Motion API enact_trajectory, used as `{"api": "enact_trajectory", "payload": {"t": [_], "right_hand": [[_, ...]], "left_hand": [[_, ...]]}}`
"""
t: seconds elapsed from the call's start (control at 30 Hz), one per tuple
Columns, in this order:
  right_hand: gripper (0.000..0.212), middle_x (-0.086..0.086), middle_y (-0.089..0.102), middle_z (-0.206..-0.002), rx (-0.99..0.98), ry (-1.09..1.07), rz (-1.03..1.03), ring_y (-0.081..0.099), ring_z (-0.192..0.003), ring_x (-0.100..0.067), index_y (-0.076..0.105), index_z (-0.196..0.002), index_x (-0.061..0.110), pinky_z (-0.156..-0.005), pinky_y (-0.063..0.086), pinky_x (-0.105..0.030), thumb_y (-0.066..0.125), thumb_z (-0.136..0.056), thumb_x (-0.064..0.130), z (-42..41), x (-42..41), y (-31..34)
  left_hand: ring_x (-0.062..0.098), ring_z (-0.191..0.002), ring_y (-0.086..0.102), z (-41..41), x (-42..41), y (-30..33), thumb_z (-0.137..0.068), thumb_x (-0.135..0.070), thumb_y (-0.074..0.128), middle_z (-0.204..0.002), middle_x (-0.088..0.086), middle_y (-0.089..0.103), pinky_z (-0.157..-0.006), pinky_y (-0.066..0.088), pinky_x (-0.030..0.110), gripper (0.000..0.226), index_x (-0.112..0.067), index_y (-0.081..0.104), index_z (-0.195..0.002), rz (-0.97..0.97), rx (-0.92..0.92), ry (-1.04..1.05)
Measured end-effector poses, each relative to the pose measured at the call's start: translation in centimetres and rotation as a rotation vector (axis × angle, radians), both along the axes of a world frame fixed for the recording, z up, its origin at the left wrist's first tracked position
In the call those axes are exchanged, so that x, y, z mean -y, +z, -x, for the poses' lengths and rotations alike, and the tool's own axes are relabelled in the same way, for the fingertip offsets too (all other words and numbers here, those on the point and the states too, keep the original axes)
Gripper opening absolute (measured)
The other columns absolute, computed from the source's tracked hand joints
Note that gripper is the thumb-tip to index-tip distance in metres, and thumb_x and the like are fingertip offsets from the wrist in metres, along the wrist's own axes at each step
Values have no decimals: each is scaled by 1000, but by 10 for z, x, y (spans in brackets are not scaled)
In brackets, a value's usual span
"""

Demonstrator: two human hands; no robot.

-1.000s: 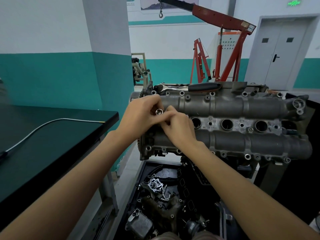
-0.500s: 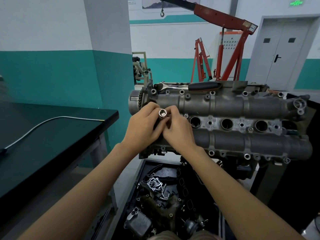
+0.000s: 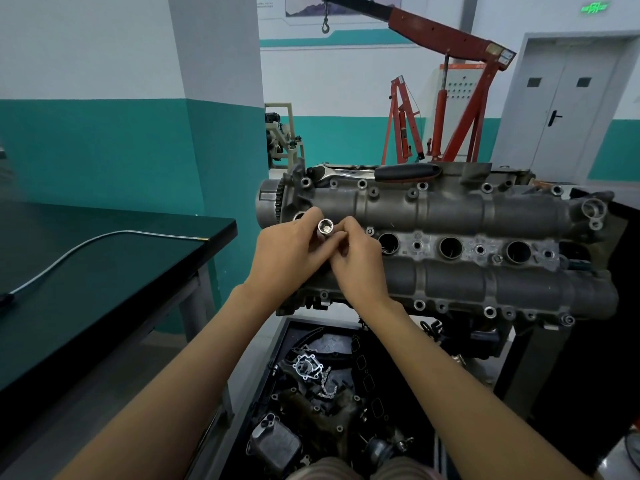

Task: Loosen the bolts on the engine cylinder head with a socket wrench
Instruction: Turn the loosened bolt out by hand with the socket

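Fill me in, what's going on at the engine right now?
A person stands over the cylinder head, both hands together above its left end. The left hand and right hand pinch a silver socket, open end facing the camera. The ratchet wrench lies untouched along the far edge of the head, so no bolt is being turned yet. A tray of loose engine parts sits below.

- A single head-worn view looks forward and down, close over the cylinder head (image 3: 450, 216), which fills the centre.
- The wide angle takes in the dark surface (image 3: 104, 271) at 9 o'clock and the red crane (image 3: 450, 32) at 1 o'clock.
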State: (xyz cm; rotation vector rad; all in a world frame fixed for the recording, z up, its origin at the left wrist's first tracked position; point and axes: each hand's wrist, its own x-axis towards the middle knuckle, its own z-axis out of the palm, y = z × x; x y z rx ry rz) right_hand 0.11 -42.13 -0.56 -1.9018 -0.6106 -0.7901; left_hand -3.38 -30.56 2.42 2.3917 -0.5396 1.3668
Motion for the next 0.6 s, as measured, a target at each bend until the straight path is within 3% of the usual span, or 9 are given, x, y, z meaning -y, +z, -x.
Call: {"api": "enact_trajectory", "payload": {"t": [0.13,0.3,0.4,0.5,0.6], "right_hand": [[11,17,44,-59,39,42,-2,48,-58,5,55,-87,15,-53,35,-12,53,-86,4,-1,1,-1],[18,19,47,-61,31,8,37,48,-58,6,60,-102,14,-54,35,-10,51,-87,10,-2,0,0],[18,7,54,-63,-17,31,-50,48,-57,-3,55,-104,16,-53,40,-18,58,-86,14,-3,-2,-2],[14,4,51,-62,-16,24,-89,45,-55,-5,50,-88,17,-50,36,-17,63,-84,16,-2,-2,-3],[16,6,48,-62,24,34,-85,43,-54,-5,46,-78,17,-50,33,-18,57,-85,8,0,0,-3]], "left_hand": [[11,-48,49,5,-6,1,-87,-31,52,-52,-15,38,-47,42,30,26,-14,64,-103,-33,-64,-90],[14,-45,45,1,-3,-2,-87,-24,64,-51,-9,47,-47,38,28,17,-7,65,-91,77,-39,-81],[17,-44,47,-1,-1,-3,-84,-28,68,-49,1,52,-46,38,31,27,-5,57,-79,136,-34,-44],[21,-43,49,-1,3,-2,-82,-34,70,-49,3,51,-44,38,32,36,-3,53,-74,134,-11,-37],[18,-43,49,1,3,-1,-82,-38,68,-49,-3,50,-43,38,30,38,-4,54,-73,117,8,-39]]}}
